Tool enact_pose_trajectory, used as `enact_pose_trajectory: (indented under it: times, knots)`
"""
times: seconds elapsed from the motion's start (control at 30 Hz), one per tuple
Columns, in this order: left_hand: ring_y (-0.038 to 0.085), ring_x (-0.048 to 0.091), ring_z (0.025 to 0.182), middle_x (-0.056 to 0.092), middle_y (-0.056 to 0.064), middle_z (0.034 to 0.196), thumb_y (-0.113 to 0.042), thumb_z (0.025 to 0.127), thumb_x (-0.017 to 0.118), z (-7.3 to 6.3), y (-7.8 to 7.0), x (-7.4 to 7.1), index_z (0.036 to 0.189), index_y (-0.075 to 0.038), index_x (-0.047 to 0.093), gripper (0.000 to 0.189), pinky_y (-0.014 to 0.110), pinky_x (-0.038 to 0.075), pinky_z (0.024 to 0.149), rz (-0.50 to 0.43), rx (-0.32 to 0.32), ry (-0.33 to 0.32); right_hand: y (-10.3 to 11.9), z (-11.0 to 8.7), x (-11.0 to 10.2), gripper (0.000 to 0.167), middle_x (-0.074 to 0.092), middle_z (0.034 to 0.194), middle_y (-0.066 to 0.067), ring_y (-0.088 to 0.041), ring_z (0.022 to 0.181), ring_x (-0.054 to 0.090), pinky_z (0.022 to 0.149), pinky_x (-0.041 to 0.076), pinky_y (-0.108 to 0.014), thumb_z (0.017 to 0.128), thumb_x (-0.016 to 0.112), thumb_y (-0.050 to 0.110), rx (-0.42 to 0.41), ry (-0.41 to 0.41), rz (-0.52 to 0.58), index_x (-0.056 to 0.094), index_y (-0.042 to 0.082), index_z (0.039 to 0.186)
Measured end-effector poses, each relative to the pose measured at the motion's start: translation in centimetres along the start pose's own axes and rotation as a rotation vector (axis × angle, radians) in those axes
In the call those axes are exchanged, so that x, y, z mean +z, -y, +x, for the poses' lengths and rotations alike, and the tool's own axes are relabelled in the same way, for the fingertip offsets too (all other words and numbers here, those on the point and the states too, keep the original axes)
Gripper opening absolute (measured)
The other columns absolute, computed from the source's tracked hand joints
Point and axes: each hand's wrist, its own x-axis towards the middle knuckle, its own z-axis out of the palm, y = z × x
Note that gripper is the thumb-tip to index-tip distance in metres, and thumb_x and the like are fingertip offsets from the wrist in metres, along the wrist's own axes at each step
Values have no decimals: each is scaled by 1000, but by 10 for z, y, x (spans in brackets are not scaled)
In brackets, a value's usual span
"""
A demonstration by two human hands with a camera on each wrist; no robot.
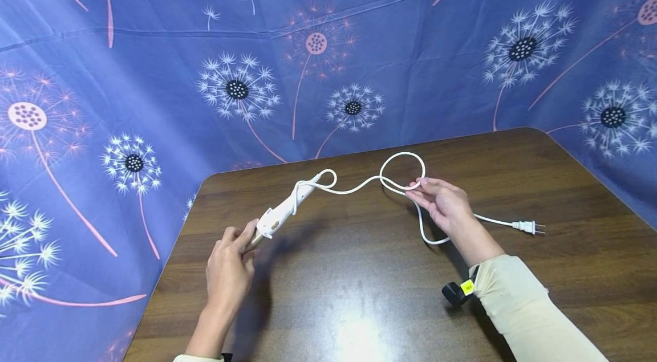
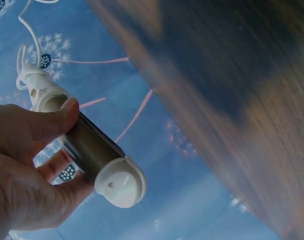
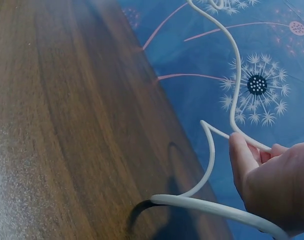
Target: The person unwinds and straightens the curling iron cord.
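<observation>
Above the bench [image 1: 333,271], near its left edge, your left hand [image 1: 229,271] grips the curling iron [image 1: 279,215] by its barrel [image 2: 89,142], long axis slanting toward the far edge, your right hand's [image 1: 445,201] fingers pinching its cord [image 3: 238,70].

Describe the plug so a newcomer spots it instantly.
On the brown table, look right of the person's right hand in the head view. At the free end of the white cord is a small white plug, the only two-pronged thing here, unlike the cord and the handheld device in the left hand.
</observation>
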Motion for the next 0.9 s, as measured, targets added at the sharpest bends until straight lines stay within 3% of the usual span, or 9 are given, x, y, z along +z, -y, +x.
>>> enact_pose_trajectory:
  times: [0.33, 0.9]
  knots:
    - [31, 60, 77, 64, 5, 96, 7, 63, 84, 1, -3, 2, 124, -22, 67, 69, 49, 47, 60, -12, 23, -22, -2, -1, 3, 24, 69, 85, -18, -24, 84, 70, 92, 49, -39, 95, 43, -11, -29, -38, -55, 64, -2, 89]
    - [30, 59, 76, 63, 5, 95, 6, 63, 84, 1, -10, 4, 123, -22, 68, 68, 49, 47, 60, -20, 42, -18, -18, -2, 17, 17, 69, 86, -18, -27, 85, 70, 91, 50, -40, 96, 42, -10, -9, 4, -84, 58, -4, 97]
